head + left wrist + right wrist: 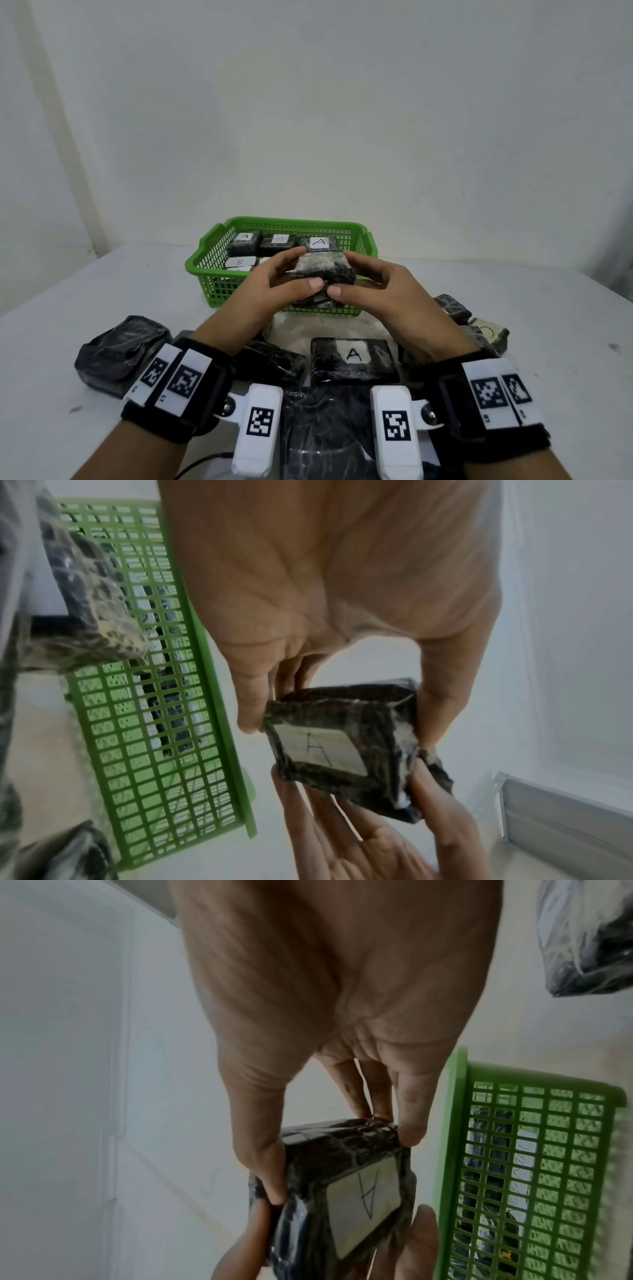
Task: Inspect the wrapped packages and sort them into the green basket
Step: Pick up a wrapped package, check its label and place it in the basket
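Note:
Both hands hold one small black wrapped package (323, 274) in the air just in front of the green basket (205, 263). My left hand (274, 291) grips its left side, thumb on the near face. My right hand (373, 291) grips its right side the same way. In the wrist views the package (342, 748) (346, 1185) shows a white label marked "A" on its underside, turned away from the head view. The basket (171, 723) (534, 1164) holds several wrapped packages, three with "A" labels (318, 242) in the back row and one marked "B" (239, 263).
Several more black wrapped packages lie on the white table near me: a bulky one (120, 353) at the left, a flat one labelled "A" (352, 358) in the middle, a large one (325, 428) between my wrists, others (472, 322) at the right. A white wall stands behind the basket.

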